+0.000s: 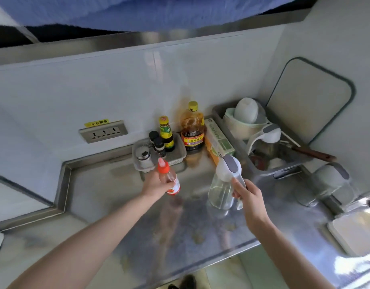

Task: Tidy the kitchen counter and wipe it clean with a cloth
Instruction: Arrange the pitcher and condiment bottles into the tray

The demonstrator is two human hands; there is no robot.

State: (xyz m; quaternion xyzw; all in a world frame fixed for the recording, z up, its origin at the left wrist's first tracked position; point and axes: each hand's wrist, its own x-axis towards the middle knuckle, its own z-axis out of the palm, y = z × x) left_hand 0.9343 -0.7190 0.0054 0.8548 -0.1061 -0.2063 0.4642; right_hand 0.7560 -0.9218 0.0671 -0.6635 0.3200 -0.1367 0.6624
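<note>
My left hand (157,183) grips a small sauce bottle (169,177) with an orange-red cap, held tilted just above the steel counter (109,188) in front of the grey condiment tray (177,157). My right hand (247,193) holds a clear glass dispenser jar (223,184) with a white and grey lid by its handle, its base near the counter. No cloth is in view.
The tray holds a shaker and dark-capped bottles. Behind stand a green-label bottle (166,132), a large oil bottle (192,128) and a wrap box (218,140). A grey dish tub (232,130) with bowls sits right, another jar (330,182) beyond. Food stains mark the counter's front.
</note>
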